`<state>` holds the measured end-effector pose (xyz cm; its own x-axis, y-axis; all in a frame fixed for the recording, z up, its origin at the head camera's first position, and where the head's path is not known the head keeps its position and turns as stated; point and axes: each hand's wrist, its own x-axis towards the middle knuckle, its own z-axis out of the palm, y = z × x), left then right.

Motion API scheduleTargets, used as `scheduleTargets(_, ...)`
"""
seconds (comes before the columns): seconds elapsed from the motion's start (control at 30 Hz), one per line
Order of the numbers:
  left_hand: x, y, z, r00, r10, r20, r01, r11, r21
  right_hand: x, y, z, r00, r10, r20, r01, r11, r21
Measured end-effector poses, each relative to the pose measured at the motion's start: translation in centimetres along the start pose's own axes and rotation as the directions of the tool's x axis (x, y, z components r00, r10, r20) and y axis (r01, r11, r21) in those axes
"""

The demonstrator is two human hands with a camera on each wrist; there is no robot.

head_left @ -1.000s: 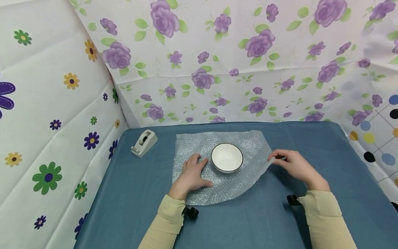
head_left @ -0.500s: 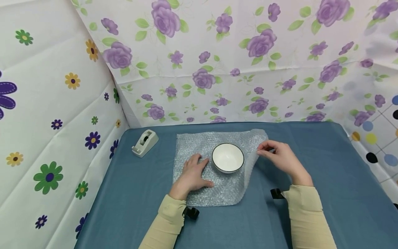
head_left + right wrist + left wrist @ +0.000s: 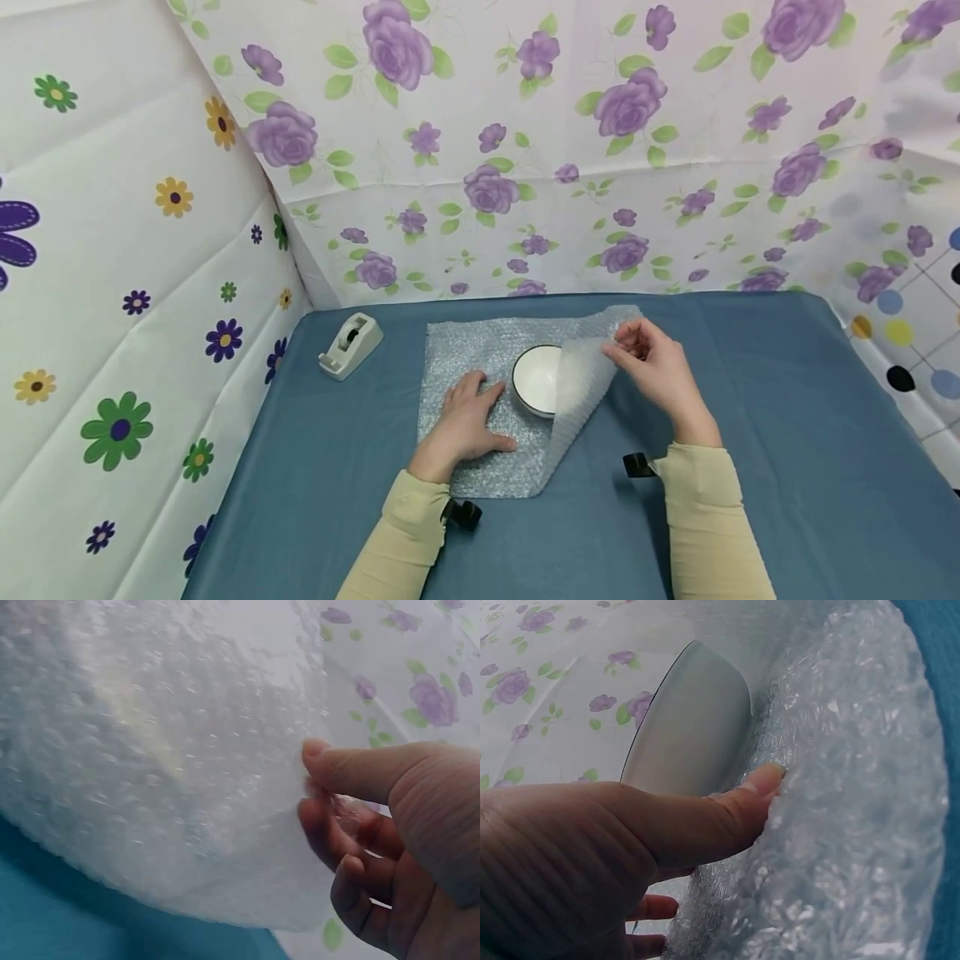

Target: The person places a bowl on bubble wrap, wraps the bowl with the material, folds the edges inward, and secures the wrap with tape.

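A white bowl (image 3: 536, 382) with a dark rim stands upright on a sheet of bubble wrap (image 3: 495, 475). My left hand (image 3: 463, 425) rests with spread fingers on the wrap, left of the bowl; in the left wrist view its thumb (image 3: 735, 814) lies on the bubbles close to the bowl (image 3: 697, 720). My right hand (image 3: 656, 367) pinches the wrap's right edge between thumb and fingers and holds it raised. That lifted flap hides the right part of the bowl in the head view. In the right wrist view the wrap (image 3: 187, 750) hangs from the pinching fingertips.
A white tape dispenser (image 3: 351, 346) sits at the back left of the table (image 3: 337, 500), which has a blue cover. Flower-printed sheets (image 3: 487, 125) hang behind and at the left side.
My right hand has moved left and a little away from me, folding the wrap's right edge up and over the bowl's right part. The left hand has stayed in place.
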<state>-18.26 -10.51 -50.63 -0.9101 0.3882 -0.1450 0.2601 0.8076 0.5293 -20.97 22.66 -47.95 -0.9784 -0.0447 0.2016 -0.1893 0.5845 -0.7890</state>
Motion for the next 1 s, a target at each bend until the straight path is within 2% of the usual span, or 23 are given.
scheduleTargets(0.13,0.0,0.1,0.2,1.000,0.001,0.008,-0.001,1.000,-0.011,-0.5,0.6,0.6,1.000,-0.005,-0.003,0.005,1.000,0.006)
scheduleTargets(0.4,0.0,0.0,0.1,1.000,0.003,0.000,-0.003,1.000,-0.016,-0.3,0.5,1.3,0.998,-0.064,-0.008,0.064,0.998,0.007)
scheduleTargets(0.77,0.0,0.0,-0.2,1.000,0.002,-0.002,-0.002,1.000,-0.009,0.1,0.1,2.1,0.991,-0.117,0.071,0.119,0.993,-0.019)
scheduleTargets(1.0,0.0,0.1,-0.1,1.000,0.004,-0.003,-0.004,1.000,0.003,-0.1,-0.2,2.6,0.971,-0.186,0.147,0.201,0.975,-0.094)
